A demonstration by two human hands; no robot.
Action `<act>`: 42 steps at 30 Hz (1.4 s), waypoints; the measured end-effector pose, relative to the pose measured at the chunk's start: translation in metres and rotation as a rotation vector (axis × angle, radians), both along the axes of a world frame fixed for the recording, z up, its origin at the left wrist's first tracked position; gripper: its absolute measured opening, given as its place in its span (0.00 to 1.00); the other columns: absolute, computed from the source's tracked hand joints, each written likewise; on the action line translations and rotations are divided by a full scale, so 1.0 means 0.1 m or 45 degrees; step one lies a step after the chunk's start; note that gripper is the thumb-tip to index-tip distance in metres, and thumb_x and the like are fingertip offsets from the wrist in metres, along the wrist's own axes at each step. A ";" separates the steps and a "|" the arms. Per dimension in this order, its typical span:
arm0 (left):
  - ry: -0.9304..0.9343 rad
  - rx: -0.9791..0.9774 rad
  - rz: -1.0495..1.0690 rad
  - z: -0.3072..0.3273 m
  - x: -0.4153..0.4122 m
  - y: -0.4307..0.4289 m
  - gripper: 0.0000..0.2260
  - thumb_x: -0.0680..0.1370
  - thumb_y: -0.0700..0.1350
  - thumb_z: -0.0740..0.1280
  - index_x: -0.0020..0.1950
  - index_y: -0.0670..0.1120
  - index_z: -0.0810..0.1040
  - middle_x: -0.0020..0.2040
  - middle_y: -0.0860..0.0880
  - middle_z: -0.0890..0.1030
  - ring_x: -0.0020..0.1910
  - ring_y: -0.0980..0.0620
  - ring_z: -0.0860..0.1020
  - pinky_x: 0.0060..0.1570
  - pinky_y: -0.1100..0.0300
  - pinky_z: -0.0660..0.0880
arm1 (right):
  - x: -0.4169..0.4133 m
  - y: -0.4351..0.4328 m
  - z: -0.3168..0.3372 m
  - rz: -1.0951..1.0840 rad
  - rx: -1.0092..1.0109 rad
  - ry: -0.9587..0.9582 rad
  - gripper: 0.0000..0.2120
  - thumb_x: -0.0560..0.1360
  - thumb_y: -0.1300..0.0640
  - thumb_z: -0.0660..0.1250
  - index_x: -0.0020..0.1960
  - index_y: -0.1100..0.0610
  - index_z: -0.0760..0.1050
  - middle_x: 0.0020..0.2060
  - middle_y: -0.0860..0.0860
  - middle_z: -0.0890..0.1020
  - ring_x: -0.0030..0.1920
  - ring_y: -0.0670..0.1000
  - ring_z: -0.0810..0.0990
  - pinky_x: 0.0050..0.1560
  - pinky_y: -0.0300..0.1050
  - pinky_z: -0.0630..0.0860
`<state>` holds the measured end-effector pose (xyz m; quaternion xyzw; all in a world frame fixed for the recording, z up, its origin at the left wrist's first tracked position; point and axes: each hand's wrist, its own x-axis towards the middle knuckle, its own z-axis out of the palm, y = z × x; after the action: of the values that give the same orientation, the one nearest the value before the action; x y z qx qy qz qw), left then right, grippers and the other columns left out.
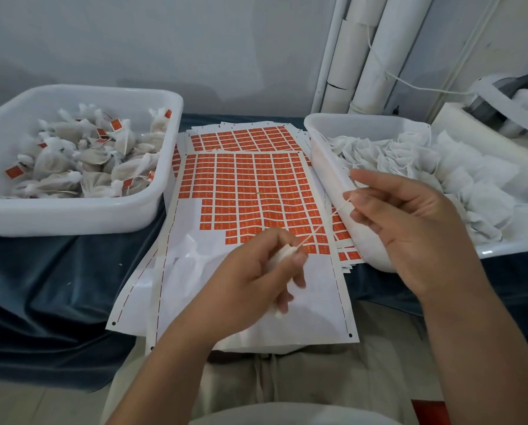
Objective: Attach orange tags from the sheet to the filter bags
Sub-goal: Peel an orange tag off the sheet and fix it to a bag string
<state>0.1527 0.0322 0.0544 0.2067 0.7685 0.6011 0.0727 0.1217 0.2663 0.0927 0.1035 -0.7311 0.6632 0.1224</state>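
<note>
A sheet of orange tags [250,191] lies in the middle of the table, its near rows peeled to bare white backing. Over that backing my left hand [253,277] grips a white filter bag [282,256], mostly hidden in the fist. The bag's string [318,230] runs taut up and to the right to my right hand [410,228], which pinches its far end between thumb and forefinger above the right tub's near corner.
A white tub [72,216] at the left holds several filled bags with orange tags. Another white tub [324,167] at the right holds a heap of untagged bags. More tag sheets lie under the top one. White pipes stand behind, and dark blue cloth covers the table.
</note>
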 end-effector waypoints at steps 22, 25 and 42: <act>0.011 -0.244 -0.028 0.01 -0.12 -0.38 0.17 0.83 0.59 0.59 0.46 0.55 0.84 0.44 0.59 0.85 0.46 0.57 0.82 0.46 0.71 0.74 | 0.08 0.04 0.12 -0.201 1.174 0.516 0.11 0.80 0.49 0.67 0.54 0.49 0.86 0.44 0.39 0.86 0.49 0.37 0.81 0.49 0.22 0.70; 0.027 -0.068 -0.070 0.01 -0.12 -0.38 0.14 0.86 0.55 0.60 0.54 0.55 0.85 0.52 0.56 0.86 0.56 0.52 0.83 0.53 0.67 0.77 | 0.10 -0.07 0.10 -0.152 1.093 0.410 0.13 0.81 0.45 0.63 0.54 0.48 0.85 0.41 0.34 0.83 0.46 0.36 0.83 0.45 0.25 0.74; 0.131 0.157 0.329 0.04 -0.06 -0.13 0.13 0.82 0.56 0.63 0.55 0.57 0.87 0.49 0.60 0.87 0.53 0.58 0.84 0.50 0.72 0.77 | 0.24 -0.46 0.00 0.118 1.000 0.347 0.04 0.80 0.50 0.72 0.52 0.45 0.86 0.41 0.36 0.84 0.44 0.40 0.82 0.45 0.29 0.74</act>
<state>0.1470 0.0193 0.0582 0.1405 0.7530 0.6403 -0.0576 0.1457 0.2200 0.0927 0.2617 -0.9002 0.3190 0.1393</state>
